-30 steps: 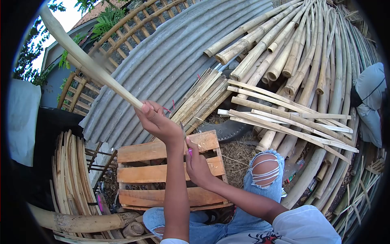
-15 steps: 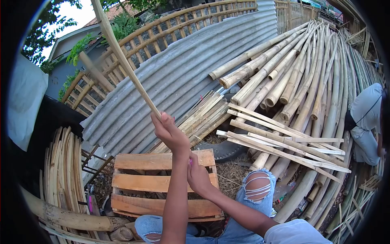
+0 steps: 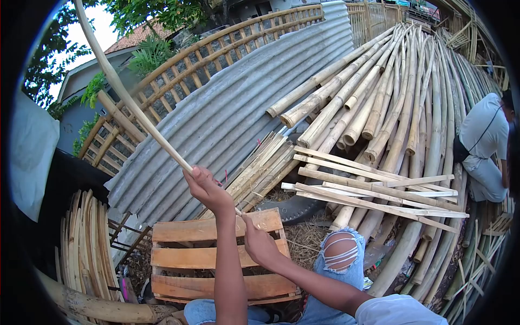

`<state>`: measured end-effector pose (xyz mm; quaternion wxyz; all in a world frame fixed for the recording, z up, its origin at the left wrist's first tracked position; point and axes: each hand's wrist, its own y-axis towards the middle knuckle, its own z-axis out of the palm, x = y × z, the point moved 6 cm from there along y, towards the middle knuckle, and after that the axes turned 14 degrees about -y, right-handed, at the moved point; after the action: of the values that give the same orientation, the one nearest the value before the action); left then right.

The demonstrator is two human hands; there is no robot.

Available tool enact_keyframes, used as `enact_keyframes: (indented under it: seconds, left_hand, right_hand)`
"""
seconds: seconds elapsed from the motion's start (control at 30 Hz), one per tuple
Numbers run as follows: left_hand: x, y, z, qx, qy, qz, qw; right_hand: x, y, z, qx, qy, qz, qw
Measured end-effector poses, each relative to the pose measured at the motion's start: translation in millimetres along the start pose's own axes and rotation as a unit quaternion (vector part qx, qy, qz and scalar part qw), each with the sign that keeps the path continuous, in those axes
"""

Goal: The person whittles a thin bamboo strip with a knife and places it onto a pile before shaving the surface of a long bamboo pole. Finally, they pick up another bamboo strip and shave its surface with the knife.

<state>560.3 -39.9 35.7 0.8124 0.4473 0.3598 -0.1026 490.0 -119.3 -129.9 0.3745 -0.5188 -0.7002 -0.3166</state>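
Observation:
A long, pale bamboo strip (image 3: 130, 100) slants from the upper left down to my hands, slightly bowed. My left hand (image 3: 210, 190) is closed round it near its lower part, thumb on top. A small pinkish-red bit shows beside those fingers, too small to name. Lower down, my right hand (image 3: 261, 239) is closed at the strip's lower end, fingertips against it; whether it holds anything else is hidden. Both hands are above a low wooden slatted bench (image 3: 203, 254), in front of my knees in ripped jeans (image 3: 341, 271).
A bundle of split bamboo (image 3: 260, 170) lies behind the bench, beside a black tire (image 3: 295, 211). Thick bamboo poles (image 3: 374, 108) fill the right, with cut strips (image 3: 379, 197) across them. Corrugated sheeting (image 3: 227, 108) stands behind. Another person (image 3: 482, 146) bends at far right.
The bamboo strip and both hands have shifted left and slightly down in view, and my hands are farther apart. The strip's lower end now shows between them. The camera view has shifted too.

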Motion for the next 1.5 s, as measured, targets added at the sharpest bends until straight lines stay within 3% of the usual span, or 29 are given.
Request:
enact_keyframes:
  seconds: [0.03, 0.07, 0.17, 0.33, 0.47, 0.6, 0.67, 0.77, 0.83, 0.9, 0.97, 1.13, 1.27, 1.33, 1.5]
  left_hand:
    - [-1, -2, -1, 0.000, 0.000, -0.002, 1.000]
    - [-1, -1, -1, -0.002, -0.011, -0.011, 1.000]
    - [0, 5, -3, 0.001, -0.031, -0.004, 1.000]
    - [4, 5, -8, -0.019, -0.024, -0.014, 0.999]
    - [0, 13, -12, 0.020, -0.083, -0.069, 0.994]
    - [7, 21, -16, 0.059, -0.144, -0.133, 0.979]
    - [8, 20, -19, 0.032, -0.117, -0.125, 0.985]
    - [8, 25, -27, -0.009, -0.081, -0.098, 0.992]
    - [10, 26, -30, 0.007, -0.108, -0.084, 0.991]
    - [8, 25, -27, -0.003, -0.094, -0.093, 0.991]
    - [6, 21, -24, 0.015, -0.088, -0.088, 0.992]
    - [12, 26, -23, 0.041, -0.106, -0.106, 0.988]
    - [7, 15, -15, 0.061, -0.122, -0.118, 0.984]
    - [5, 15, -8, 0.065, -0.125, -0.108, 0.984]
    - [7, 3, 1, 0.086, -0.105, -0.123, 0.983]
  right_hand:
    - [-42, 5, 36, 0.020, -0.060, 0.034, 0.997]
    - [-43, 14, 32, 0.032, -0.119, 0.062, 0.990]
    - [-19, 21, 16, 0.060, -0.081, 0.074, 0.992]
    - [34, 4, -19, -0.051, 0.049, -0.068, 0.995]
    - [32, 8, -24, -0.008, 0.009, -0.008, 1.000]
    - [27, 14, -21, -0.014, 0.073, -0.031, 0.997]
    - [22, 13, -19, -0.094, 0.076, -0.043, 0.992]
    - [13, 20, -16, 0.005, 0.081, 0.018, 0.996]
    - [20, 15, -16, 0.010, 0.073, 0.018, 0.997]
    - [37, 8, -18, -0.043, 0.033, -0.047, 0.997]
    - [33, 9, -13, -0.021, -0.071, 0.016, 0.997]
    - [41, 9, -38, 0.000, -0.004, 0.001, 1.000]
    - [41, 5, -38, -0.049, -0.044, -0.030, 0.997]
    - [47, 5, -52, -0.003, 0.003, -0.024, 1.000]
    - [39, 5, -49, -0.018, -0.029, -0.015, 0.999]
